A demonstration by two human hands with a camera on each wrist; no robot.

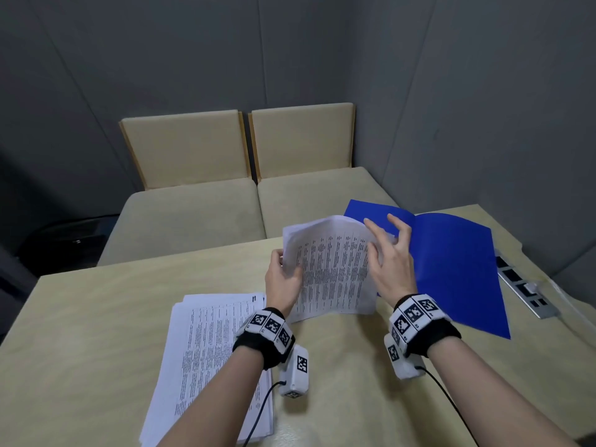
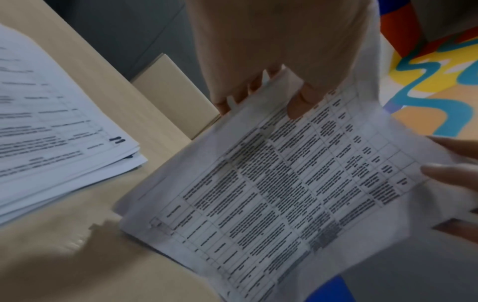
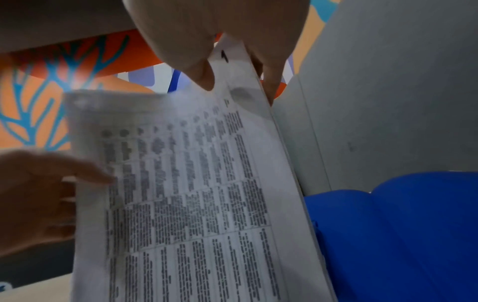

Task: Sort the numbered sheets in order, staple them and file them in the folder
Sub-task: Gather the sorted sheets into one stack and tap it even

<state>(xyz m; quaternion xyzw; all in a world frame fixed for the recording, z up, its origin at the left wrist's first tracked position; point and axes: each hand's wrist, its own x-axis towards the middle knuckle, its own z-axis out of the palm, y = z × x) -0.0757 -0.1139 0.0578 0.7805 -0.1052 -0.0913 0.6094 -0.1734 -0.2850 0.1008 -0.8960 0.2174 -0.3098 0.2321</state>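
Observation:
A bundle of printed sheets (image 1: 335, 272) (image 2: 284, 194) (image 3: 194, 194) is held tilted above the beige table (image 1: 96, 317), curving over at its top. My left hand (image 1: 283, 279) (image 2: 261, 98) pinches its left edge, thumb on the front and fingers behind. My right hand (image 1: 390, 253) (image 3: 238, 85) pinches the upper right edge, the other fingers spread. An open blue folder (image 1: 458, 262) (image 3: 401, 235) lies flat just right of the bundle. A second stack of printed sheets (image 1: 209, 350) (image 2: 51, 122) lies on the table under my left forearm.
A grey power strip (image 1: 522, 285) lies at the table's right edge beyond the folder. Two beige cushioned seats (image 1: 245, 204) stand behind the table's far edge. Grey walls close in on the right and at the back.

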